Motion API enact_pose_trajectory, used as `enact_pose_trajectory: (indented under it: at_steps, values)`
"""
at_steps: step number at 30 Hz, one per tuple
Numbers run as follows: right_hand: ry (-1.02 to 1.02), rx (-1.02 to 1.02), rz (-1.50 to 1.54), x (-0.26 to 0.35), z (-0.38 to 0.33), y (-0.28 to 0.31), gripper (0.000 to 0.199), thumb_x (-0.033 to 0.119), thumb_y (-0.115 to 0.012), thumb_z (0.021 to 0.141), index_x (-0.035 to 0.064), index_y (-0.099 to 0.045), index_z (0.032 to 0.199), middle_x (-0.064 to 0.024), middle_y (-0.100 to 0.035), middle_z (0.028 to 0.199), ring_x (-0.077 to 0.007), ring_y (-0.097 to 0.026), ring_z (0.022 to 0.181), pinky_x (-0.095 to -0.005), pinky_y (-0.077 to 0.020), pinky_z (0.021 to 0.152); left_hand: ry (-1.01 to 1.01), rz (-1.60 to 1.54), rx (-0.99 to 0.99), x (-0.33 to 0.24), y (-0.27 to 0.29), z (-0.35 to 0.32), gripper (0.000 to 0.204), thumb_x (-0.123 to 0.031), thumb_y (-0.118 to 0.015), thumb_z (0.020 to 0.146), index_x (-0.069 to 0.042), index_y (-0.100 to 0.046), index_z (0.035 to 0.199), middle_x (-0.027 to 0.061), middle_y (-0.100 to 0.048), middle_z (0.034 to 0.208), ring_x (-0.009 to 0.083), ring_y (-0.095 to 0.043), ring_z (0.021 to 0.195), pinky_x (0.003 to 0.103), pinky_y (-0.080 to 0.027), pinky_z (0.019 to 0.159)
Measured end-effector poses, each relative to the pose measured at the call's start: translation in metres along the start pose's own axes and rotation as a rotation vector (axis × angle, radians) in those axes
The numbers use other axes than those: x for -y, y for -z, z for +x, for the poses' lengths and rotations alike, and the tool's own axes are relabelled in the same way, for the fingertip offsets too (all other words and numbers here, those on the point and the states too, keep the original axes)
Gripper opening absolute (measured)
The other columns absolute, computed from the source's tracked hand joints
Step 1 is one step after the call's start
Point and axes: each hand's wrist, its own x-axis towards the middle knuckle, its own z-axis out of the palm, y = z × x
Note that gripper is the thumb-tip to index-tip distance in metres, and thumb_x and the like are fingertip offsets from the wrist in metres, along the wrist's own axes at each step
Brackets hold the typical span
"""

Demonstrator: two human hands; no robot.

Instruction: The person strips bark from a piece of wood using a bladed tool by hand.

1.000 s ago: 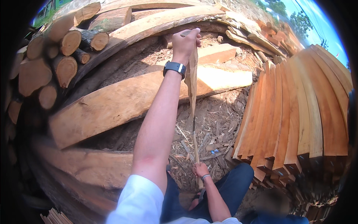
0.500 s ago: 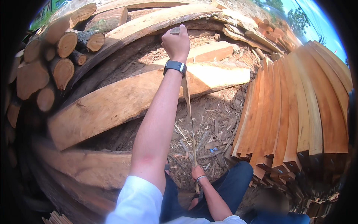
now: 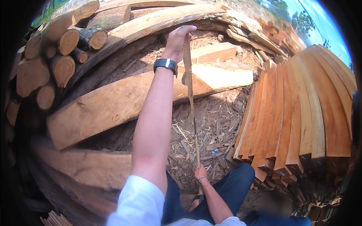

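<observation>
A long, thin wooden piece point(image 3: 189, 90) runs up and down in front of me, away from my lap. Its far part is flat, brown and notched on the left edge; the near part is a slim pale shaft. My left hand point(image 3: 179, 42), with a dark watch at its wrist, closes on the far end, thumb laid over the top. Some of its fingers are hidden behind the hand. Lower down, my right hand point(image 3: 201, 172), a bracelet at its wrist, wraps round the pale shaft above my bent knee. The flat part passes over a thick sawn slab point(image 3: 113, 107).
Cut logs point(image 3: 64, 69) are stacked at the left. Squared reddish timbers point(image 3: 298, 113) stand in a dense pile at the right. A long curved slab point(image 3: 151, 22) lies at the back. Chips and bark litter the ground point(image 3: 215, 120). A blurred shape and blue cloth point(image 3: 286, 218) show lower right.
My left hand has turned and shifted slightly left, the thumb now stretched rightward, so more of the piece's flat far end shows. My right hand stays about where it was on the shaft.
</observation>
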Motion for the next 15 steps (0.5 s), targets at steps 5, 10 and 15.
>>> enact_pose_trajectory:
  at_steps: [5,10,15]
  values:
    - [0.047,0.053,0.020,-0.005,0.007,0.011,0.031,0.024,-0.050,0.093,-0.0046,-0.059,0.099,-0.0327,-0.064,0.089,-0.0476,-0.062,0.091,-0.0536,-0.0491,0.082,-0.096,0.101,0.113,-0.001,0.025,-0.002,0.048,-0.049,-0.058,0.083,-0.004,-0.067,0.095,-0.0013,-0.056,0.070,0.0111,-0.053,0.067,0.028,-0.046,0.069]
    - [-0.111,0.277,0.224,0.015,0.005,0.034,0.033,0.025,-0.045,0.097,-0.0056,-0.059,0.097,-0.0238,-0.065,0.069,-0.0344,-0.068,0.058,-0.0454,-0.0553,0.054,-0.075,-0.099,0.233,-0.009,0.052,-0.004,0.060,-0.049,-0.039,0.082,0.002,-0.067,0.100,0.0049,-0.062,0.078,0.0130,-0.054,0.070,0.029,-0.045,0.070]
    - [-0.026,0.260,0.094,0.016,0.003,0.038,0.036,0.024,-0.042,0.098,-0.0079,-0.057,0.091,-0.0186,-0.062,0.058,-0.0271,-0.064,0.045,-0.0402,-0.0530,0.043,-0.088,-0.007,0.257,-0.010,0.052,-0.004,0.049,-0.040,-0.034,0.083,-0.002,-0.064,0.088,0.0089,-0.060,0.074,0.0141,-0.051,0.068,0.029,-0.043,0.070]
